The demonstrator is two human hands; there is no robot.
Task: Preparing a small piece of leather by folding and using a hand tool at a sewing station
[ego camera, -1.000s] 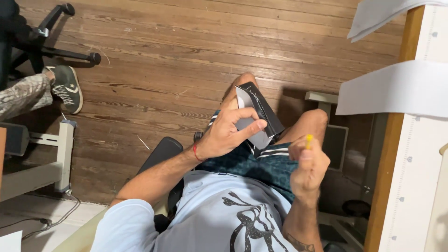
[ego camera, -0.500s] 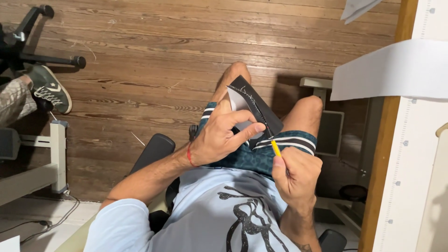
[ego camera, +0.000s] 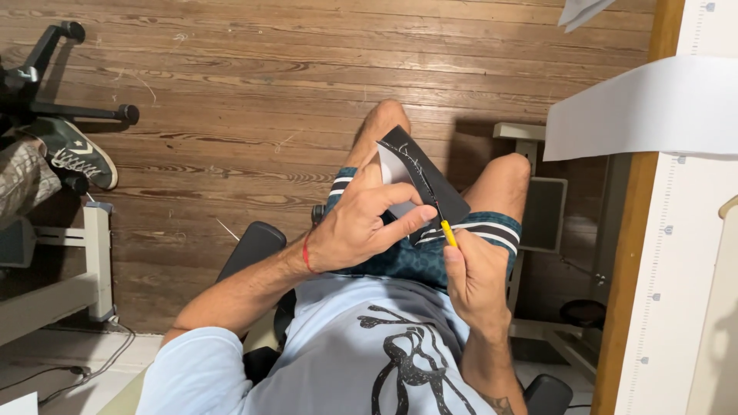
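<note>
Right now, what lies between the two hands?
In the head view, only the yellow-handled tool spans the gap: the right hand holds it, its thin tip on the black sheet pinched by the left hand.

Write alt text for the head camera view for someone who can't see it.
A seated person's left hand holds a black card over their lap while the right hand works a yellow-handled tool against it. Below is a wooden floor, with another person's sneaker at left.
</note>
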